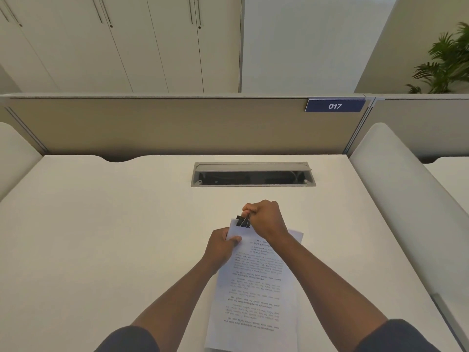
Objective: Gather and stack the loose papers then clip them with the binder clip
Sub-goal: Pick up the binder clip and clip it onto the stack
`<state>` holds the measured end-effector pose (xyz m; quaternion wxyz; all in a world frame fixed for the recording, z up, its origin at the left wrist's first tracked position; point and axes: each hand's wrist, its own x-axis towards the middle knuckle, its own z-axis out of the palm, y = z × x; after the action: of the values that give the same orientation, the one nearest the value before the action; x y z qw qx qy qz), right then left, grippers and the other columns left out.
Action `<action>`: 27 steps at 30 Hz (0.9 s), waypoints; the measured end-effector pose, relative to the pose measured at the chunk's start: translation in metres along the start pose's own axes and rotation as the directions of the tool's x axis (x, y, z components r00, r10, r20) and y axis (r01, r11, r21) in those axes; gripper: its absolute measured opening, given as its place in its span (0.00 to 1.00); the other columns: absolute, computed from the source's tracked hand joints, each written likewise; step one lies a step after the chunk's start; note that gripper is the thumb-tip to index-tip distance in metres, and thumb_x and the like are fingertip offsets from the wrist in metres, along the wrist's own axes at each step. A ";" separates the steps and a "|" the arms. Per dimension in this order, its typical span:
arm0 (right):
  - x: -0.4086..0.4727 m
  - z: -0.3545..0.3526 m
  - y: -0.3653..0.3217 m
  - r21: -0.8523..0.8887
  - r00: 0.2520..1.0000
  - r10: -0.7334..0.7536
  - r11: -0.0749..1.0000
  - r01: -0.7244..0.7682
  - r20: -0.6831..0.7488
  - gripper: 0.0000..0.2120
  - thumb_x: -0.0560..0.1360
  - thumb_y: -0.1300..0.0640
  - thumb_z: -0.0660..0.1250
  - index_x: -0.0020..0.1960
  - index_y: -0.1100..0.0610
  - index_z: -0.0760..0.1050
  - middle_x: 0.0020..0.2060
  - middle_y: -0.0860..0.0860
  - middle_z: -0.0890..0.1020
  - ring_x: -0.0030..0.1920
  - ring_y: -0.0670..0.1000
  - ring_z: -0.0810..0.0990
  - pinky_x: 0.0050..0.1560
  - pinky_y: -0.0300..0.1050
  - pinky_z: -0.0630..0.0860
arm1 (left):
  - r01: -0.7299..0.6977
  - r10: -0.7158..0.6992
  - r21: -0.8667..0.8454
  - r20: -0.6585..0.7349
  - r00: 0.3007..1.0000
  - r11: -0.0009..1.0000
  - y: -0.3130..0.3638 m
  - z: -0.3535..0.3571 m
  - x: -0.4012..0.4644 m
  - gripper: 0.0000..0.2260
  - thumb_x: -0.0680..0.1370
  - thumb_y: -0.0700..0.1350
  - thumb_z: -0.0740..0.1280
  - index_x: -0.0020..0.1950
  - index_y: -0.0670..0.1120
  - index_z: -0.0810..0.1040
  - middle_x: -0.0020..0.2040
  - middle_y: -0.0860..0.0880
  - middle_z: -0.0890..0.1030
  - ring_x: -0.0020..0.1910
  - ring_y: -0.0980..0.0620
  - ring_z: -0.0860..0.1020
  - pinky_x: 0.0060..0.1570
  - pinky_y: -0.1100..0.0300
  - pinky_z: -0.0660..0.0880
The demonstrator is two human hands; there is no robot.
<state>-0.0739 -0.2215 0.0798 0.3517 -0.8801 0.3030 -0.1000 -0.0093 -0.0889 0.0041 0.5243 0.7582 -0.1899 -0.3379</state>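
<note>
A stack of white printed papers (253, 288) lies lengthwise on the white desk (101, 237) in front of me. My left hand (219, 246) pinches the stack's upper left edge, thumb on top. A black binder clip (243, 222) sits at the stack's far left corner. My right hand (265, 218) is closed on the clip's wire handles, reaching over the top of the papers. Whether the clip's jaws bite the sheets is hard to tell. One sheet's corner (297, 235) sticks out to the right behind my right wrist.
A grey cable tray (253, 175) with its lid open is set into the desk beyond my hands. A beige partition (152, 125) with a blue 017 sign (335, 105) closes the far edge. White side panels flank the desk; a plant (446, 59) stands far right.
</note>
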 end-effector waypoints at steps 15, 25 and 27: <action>0.001 -0.009 0.006 -0.037 0.982 -0.061 0.997 0.068 0.177 0.13 0.77 0.65 0.62 0.58 0.59 0.80 0.53 0.54 0.84 0.46 0.44 0.77 0.39 0.26 0.67 | -0.071 0.070 0.060 0.009 0.997 0.996 0.001 0.004 0.003 0.16 0.77 0.38 0.66 0.32 0.46 0.66 0.28 0.47 0.67 0.28 0.50 0.62 0.29 0.60 0.60; 0.005 -0.016 0.015 0.135 0.958 -0.035 0.991 -0.004 0.286 0.16 0.77 0.48 0.65 0.60 0.56 0.77 0.57 0.51 0.81 0.51 0.46 0.77 0.48 0.34 0.71 | -0.052 0.050 0.034 0.053 0.997 0.998 0.006 0.004 -0.001 0.09 0.75 0.41 0.66 0.39 0.36 0.77 0.33 0.45 0.76 0.31 0.49 0.72 0.35 0.56 0.68; 0.006 -0.016 0.016 0.182 0.959 -0.015 0.983 -0.038 0.284 0.14 0.77 0.49 0.67 0.57 0.57 0.78 0.55 0.51 0.82 0.51 0.47 0.79 0.50 0.39 0.74 | -0.043 0.042 0.034 0.046 0.998 0.998 0.007 0.004 -0.001 0.08 0.75 0.41 0.66 0.40 0.37 0.77 0.34 0.44 0.76 0.32 0.48 0.71 0.36 0.55 0.68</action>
<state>-0.0829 -0.2429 0.0800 0.4725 -0.8469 0.2440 0.0016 -0.0127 -0.0936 0.0096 0.5137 0.7551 -0.2237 -0.3405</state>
